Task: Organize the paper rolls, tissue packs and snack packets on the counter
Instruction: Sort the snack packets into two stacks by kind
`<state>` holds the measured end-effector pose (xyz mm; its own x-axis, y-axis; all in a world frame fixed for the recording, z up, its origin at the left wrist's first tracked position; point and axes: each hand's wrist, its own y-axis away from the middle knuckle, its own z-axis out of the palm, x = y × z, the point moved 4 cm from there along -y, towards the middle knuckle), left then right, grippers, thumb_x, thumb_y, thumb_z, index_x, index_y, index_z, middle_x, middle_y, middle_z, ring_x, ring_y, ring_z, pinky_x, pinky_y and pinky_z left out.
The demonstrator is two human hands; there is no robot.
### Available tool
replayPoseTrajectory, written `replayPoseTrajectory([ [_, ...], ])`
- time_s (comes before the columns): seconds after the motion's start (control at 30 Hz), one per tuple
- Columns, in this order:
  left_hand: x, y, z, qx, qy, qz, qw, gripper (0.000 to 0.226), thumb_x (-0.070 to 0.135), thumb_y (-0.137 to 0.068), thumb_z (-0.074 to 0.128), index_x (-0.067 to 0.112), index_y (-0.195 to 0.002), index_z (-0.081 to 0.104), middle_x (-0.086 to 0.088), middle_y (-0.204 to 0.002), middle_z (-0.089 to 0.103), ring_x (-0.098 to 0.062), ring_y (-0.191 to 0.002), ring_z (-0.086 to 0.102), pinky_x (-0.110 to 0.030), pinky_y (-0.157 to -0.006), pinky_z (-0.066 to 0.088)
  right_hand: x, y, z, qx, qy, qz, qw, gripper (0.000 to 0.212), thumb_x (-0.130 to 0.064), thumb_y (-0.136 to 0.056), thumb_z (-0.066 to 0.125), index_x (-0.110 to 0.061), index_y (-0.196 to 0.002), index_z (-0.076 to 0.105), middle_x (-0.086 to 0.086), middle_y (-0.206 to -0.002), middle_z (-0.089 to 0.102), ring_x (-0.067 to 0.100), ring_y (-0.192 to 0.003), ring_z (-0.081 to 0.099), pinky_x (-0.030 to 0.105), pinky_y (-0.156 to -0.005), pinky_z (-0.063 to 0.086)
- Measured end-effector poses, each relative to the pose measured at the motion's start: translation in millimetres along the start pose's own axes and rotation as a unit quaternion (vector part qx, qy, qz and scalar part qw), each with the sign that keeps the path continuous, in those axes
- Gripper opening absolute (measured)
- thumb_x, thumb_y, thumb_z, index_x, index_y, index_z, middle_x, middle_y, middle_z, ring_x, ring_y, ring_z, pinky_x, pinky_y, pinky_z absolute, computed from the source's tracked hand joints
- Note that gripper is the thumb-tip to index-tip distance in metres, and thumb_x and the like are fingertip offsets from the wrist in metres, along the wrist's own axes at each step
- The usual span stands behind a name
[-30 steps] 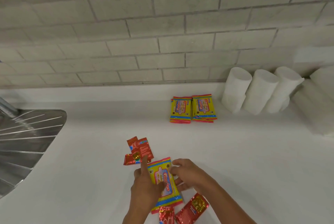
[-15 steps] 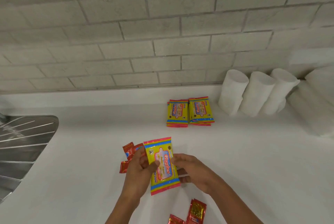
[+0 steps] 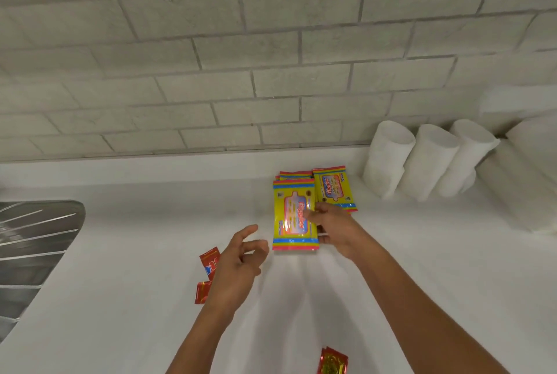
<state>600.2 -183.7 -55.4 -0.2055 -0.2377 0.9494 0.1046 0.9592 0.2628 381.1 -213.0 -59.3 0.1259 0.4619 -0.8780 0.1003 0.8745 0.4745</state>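
Observation:
My right hand [image 3: 333,227] pinches the right edge of a yellow tissue pack [image 3: 294,217] with pink and blue bands, holding it over the left stack of two stacks of like packs [image 3: 334,188] near the back wall. My left hand [image 3: 238,265] hovers lower left with fingers relaxed and holds nothing. Small red snack packets [image 3: 208,262] lie partly hidden under my left hand, and another red and gold packet [image 3: 333,361] lies at the bottom edge. White paper rolls [image 3: 388,159] stand in a row at the back right.
A white counter [image 3: 135,283] runs under a grey brick wall [image 3: 241,57]. A steel sink drainboard [image 3: 36,232] sits at the left edge. More white rolls [image 3: 521,186] lie on their sides at the far right.
My right hand has carried the yellow pack from in front of me back to the stacks by the wall. My left hand has let go of the pack and drawn away.

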Motion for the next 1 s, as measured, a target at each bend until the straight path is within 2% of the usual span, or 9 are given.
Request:
replayPoseTrajectory([
  [0.1,-11.5,-2.8,-1.1,-0.014,-0.008,-0.015,1.000,0.029,0.023,-0.096,0.064,0.040,-0.120,0.060,0.010,-0.097,0.073,-0.013,-0.084,0.068,-0.018,-0.063,0.051,-20.8,-32.8,-7.5,0.039,0.020,0.011,0.999,0.017,-0.011,-0.098,0.059,-0.009,-0.113,0.065,0.009,-0.105,0.073,0.020,-0.082,0.070,0.032,-0.064,0.055],
  [0.2,-22.3,-4.7,-2.8,-0.021,-0.017,-0.026,0.999,0.029,0.022,-0.096,0.065,0.039,-0.119,0.061,0.009,-0.096,0.074,-0.015,-0.093,0.069,-0.021,-0.068,0.055,-35.1,-65.5,-10.2,0.067,0.043,0.034,0.996,0.020,-0.009,-0.097,0.059,-0.006,-0.116,0.065,0.013,-0.109,0.072,0.023,-0.085,0.070,0.033,-0.062,0.055],
  [0.33,-37.7,-6.3,-9.7,-0.018,-0.009,-0.045,0.999,0.026,0.022,-0.095,0.067,0.038,-0.115,0.064,0.006,-0.092,0.073,-0.015,-0.088,0.068,-0.021,-0.066,0.055,-44.8,-96.9,-10.9,0.114,0.094,0.040,0.988,0.016,-0.009,-0.095,0.063,0.000,-0.108,0.064,0.015,-0.092,0.069,0.033,-0.090,0.069,0.050,-0.085,0.058],
  [0.4,-43.8,-8.0,-14.5,-0.011,-0.006,-0.045,0.999,0.025,0.019,-0.095,0.067,0.036,-0.113,0.066,0.003,-0.089,0.072,-0.016,-0.081,0.066,-0.023,-0.067,0.055,-44.2,-106.2,-13.4,0.140,0.116,0.036,0.983,0.007,-0.009,-0.093,0.066,-0.004,-0.095,0.062,0.013,-0.084,0.067,0.031,-0.085,0.068,0.051,-0.088,0.057],
  [0.5,-48.2,-10.3,-21.1,0.003,-0.014,-0.035,0.999,0.022,0.017,-0.095,0.065,0.034,-0.110,0.067,-0.002,-0.089,0.070,-0.023,-0.081,0.067,-0.025,-0.070,0.058,-39.7,-118.8,-20.3,0.186,0.190,0.018,0.964,0.013,-0.013,-0.086,0.073,-0.004,-0.078,0.067,0.016,-0.082,0.071,0.030,-0.072,0.069,0.049,-0.078,0.061],
  [0.57,-49.5,-10.0,-23.7,0.005,-0.021,-0.034,0.999,0.021,0.017,-0.096,0.064,0.032,-0.110,0.067,-0.003,-0.091,0.068,-0.022,-0.086,0.068,-0.026,-0.073,0.059,-41.9,-120.2,-22.3,0.218,0.285,-0.019,0.933,0.014,-0.020,-0.081,0.075,-0.006,-0.080,0.074,0.013,-0.077,0.072,0.029,-0.072,0.069,0.038,-0.067,0.060],
  [0.63,-51.4,-9.8,-25.3,0.005,-0.032,-0.037,0.999,0.021,0.016,-0.097,0.063,0.031,-0.111,0.067,-0.003,-0.093,0.069,-0.019,-0.087,0.069,-0.025,-0.073,0.059,-45.1,-114.8,-21.3,0.233,0.352,-0.044,0.905,0.015,-0.022,-0.079,0.074,-0.008,-0.082,0.076,0.009,-0.072,0.068,0.026,-0.072,0.065,0.025,-0.054,0.045],
  [0.83,-57.1,-4.2,-33.5,0.024,-0.062,-0.032,0.997,0.018,0.019,-0.098,0.062,0.027,-0.112,0.068,0.002,-0.098,0.072,-0.010,-0.084,0.071,-0.020,-0.067,0.056,-39.9,-95.0,-20.6,0.211,0.399,-0.053,0.891,0.020,-0.019,-0.084,0.066,0.000,-0.081,0.070,0.007,-0.063,0.054,0.027,-0.070,0.052,0.026,-0.058,0.033],
  [1.0,-49.9,-2.4,-54.5,0.101,-0.165,0.003,0.981,0.020,0.016,-0.096,0.062,0.031,-0.105,0.069,0.012,-0.100,0.072,-0.005,-0.083,0.072,-0.024,-0.076,0.058,-42.6,-47.4,-13.7,0.194,0.396,-0.092,0.893,0.023,-0.014,-0.085,0.058,-0.008,-0.099,0.075,0.012,-0.097,0.069,0.030,-0.086,0.057,0.031,-0.071,0.044],
])
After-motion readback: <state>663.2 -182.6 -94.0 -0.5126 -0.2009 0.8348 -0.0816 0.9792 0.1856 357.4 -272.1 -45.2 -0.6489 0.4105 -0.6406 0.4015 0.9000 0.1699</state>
